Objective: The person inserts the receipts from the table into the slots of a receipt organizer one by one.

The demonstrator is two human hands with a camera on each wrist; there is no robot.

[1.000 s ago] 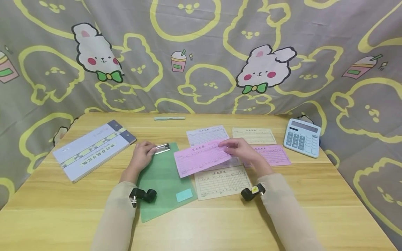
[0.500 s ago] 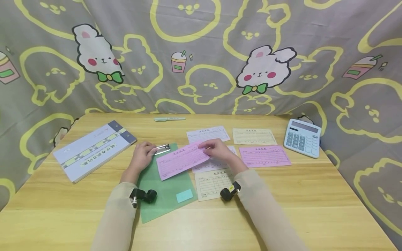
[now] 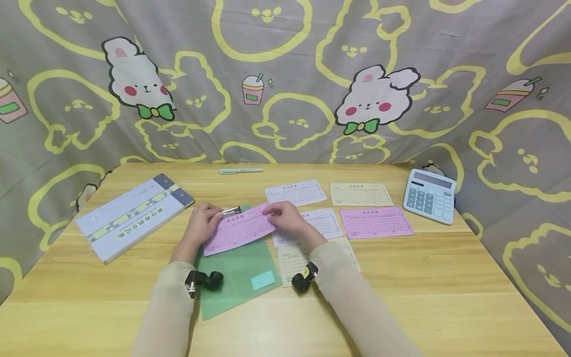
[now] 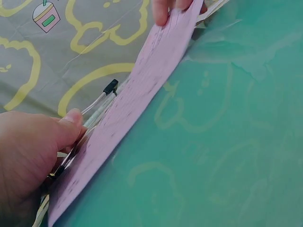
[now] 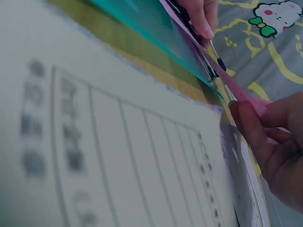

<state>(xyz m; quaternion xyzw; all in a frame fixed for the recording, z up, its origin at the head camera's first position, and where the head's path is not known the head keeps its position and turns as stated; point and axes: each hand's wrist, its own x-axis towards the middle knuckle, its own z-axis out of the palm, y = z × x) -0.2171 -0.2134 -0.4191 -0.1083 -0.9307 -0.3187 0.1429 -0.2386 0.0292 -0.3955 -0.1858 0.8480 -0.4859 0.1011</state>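
Observation:
A green clipboard [image 3: 236, 272] lies on the table, its metal clip [image 3: 232, 210] at the top and a small blue sticky note [image 3: 263, 280] near its lower right corner. My left hand [image 3: 201, 227] pinches the clip, with the thumb on its lever in the left wrist view. My right hand [image 3: 289, 220] holds a pink printed slip [image 3: 241, 229] by its right end, between thumb and fingers. The slip [image 4: 128, 113] slants over the upper part of the board, its top edge beside the clip. Whether it sits under the clip is hidden.
Right of the board lie white slips [image 3: 295, 192], cream slips [image 3: 361, 194] and another pink slip [image 3: 376, 222]. A calculator [image 3: 429, 196] stands at the far right. At the left is a thick account book [image 3: 134, 215]; a pen [image 3: 241, 170] lies at the back.
My right hand has carried the pink slip leftward, from above the other slips to over the clipboard beside the clip. The left hand stays at the clip.

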